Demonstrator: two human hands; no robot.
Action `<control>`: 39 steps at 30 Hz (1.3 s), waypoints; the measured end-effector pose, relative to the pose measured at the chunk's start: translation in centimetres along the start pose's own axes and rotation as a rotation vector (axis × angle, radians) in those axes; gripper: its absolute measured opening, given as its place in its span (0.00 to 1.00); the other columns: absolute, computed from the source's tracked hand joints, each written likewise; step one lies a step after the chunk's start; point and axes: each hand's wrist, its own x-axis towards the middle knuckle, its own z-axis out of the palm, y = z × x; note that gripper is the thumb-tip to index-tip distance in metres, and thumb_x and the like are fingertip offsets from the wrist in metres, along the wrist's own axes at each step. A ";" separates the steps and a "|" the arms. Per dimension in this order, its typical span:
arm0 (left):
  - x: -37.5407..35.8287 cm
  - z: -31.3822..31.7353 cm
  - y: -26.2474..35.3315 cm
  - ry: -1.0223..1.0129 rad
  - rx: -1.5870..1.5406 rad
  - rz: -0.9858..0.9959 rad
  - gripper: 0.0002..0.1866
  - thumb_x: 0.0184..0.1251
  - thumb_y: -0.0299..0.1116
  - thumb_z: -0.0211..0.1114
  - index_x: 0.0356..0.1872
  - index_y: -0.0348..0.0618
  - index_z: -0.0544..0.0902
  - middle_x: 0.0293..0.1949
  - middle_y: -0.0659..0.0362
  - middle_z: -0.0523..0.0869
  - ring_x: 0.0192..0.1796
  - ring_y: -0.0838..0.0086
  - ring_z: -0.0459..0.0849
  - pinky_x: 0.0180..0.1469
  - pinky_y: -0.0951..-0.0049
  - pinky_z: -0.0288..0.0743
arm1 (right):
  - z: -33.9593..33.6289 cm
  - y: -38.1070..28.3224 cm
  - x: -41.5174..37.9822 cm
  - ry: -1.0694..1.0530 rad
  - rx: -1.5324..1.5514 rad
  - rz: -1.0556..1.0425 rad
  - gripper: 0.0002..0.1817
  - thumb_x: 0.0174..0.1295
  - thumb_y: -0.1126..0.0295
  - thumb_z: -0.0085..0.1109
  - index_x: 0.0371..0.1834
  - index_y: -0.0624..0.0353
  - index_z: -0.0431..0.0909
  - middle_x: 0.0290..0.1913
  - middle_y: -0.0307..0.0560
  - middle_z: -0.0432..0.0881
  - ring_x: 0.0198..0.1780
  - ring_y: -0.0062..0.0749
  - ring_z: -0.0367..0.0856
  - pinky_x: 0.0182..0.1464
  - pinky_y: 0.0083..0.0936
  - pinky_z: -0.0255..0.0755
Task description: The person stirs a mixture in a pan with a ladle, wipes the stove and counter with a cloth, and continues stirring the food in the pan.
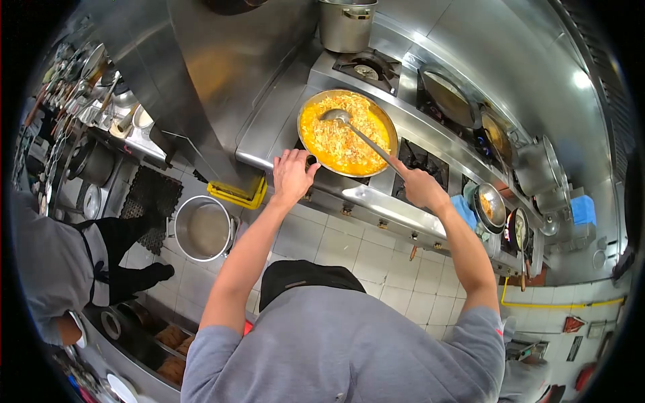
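A wide round pan (pixel 394 144) on the stove holds an orange-yellow liquid with pale and orange shredded pieces. My right hand (pixel 422 186) is closed round the handle of a metal ladle (pixel 366 140), whose bowl rests in the food near the pan's upper left. At the pan's lower left side is my left hand (pixel 293 176), its thumb and fingers apart, beside a dark round knob or handle end. Whether it touches that part is hard to tell.
Burners (pixel 422 163) lie right of the pan; a tall pot (pixel 347 30) stands behind. Skillets (pixel 489 208) and a blue cloth (pixel 463 209) are farther right. On the left are a large pot (pixel 203 228), a yellow crate (pixel 236 195) and another person (pixel 60 248).
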 end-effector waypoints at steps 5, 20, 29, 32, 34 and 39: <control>0.2 -0.1 -0.4 0.017 -0.021 0.006 0.16 0.50 0.40 0.67 0.38 0.42 0.80 0.37 0.58 0.80 0.45 0.63 0.75 0.47 0.60 0.64 | -1.8 0.7 -4.4 0.024 0.106 0.043 0.40 0.51 0.79 0.49 0.70 0.44 0.47 0.28 0.67 0.77 0.34 0.61 0.77 0.38 0.49 0.68; -0.2 0.9 0.4 0.057 -0.027 -0.072 0.18 0.53 0.40 0.65 0.43 0.41 0.79 0.39 0.56 0.79 0.47 0.62 0.74 0.49 0.60 0.65 | 10.7 7.6 6.4 0.247 0.790 -0.044 0.39 0.54 0.78 0.48 0.70 0.43 0.46 0.29 0.58 0.76 0.26 0.50 0.76 0.31 0.43 0.70; -0.4 1.7 1.0 0.065 -0.051 -0.083 0.19 0.54 0.37 0.65 0.44 0.37 0.78 0.41 0.53 0.79 0.47 0.59 0.74 0.50 0.60 0.66 | 10.1 9.8 4.9 -0.553 2.265 0.032 0.33 0.63 0.75 0.49 0.69 0.35 0.51 0.24 0.32 0.59 0.15 0.10 0.55 0.12 0.09 0.50; -0.8 1.1 1.6 0.053 -0.033 -0.113 0.19 0.53 0.38 0.66 0.44 0.38 0.78 0.41 0.53 0.79 0.48 0.59 0.74 0.50 0.61 0.66 | 5.7 7.1 1.8 -0.445 1.938 -0.032 0.34 0.62 0.74 0.50 0.70 0.38 0.49 0.24 0.32 0.59 0.15 0.11 0.53 0.15 0.11 0.51; -0.9 0.2 2.0 0.050 -0.022 -0.140 0.19 0.54 0.39 0.65 0.44 0.39 0.78 0.42 0.54 0.78 0.50 0.59 0.73 0.52 0.59 0.65 | 1.9 4.4 -0.5 -0.379 1.700 0.004 0.34 0.62 0.74 0.50 0.70 0.39 0.49 0.22 0.30 0.58 0.16 0.12 0.51 0.16 0.13 0.53; -5.9 -4.1 0.3 0.446 -0.268 -0.127 0.08 0.54 0.29 0.64 0.33 0.38 0.76 0.28 0.55 0.75 0.33 0.62 0.73 0.39 0.66 0.67 | 0.3 1.5 -4.1 -0.206 1.077 0.094 0.37 0.58 0.78 0.49 0.70 0.42 0.48 0.18 0.40 0.65 0.15 0.29 0.67 0.20 0.25 0.61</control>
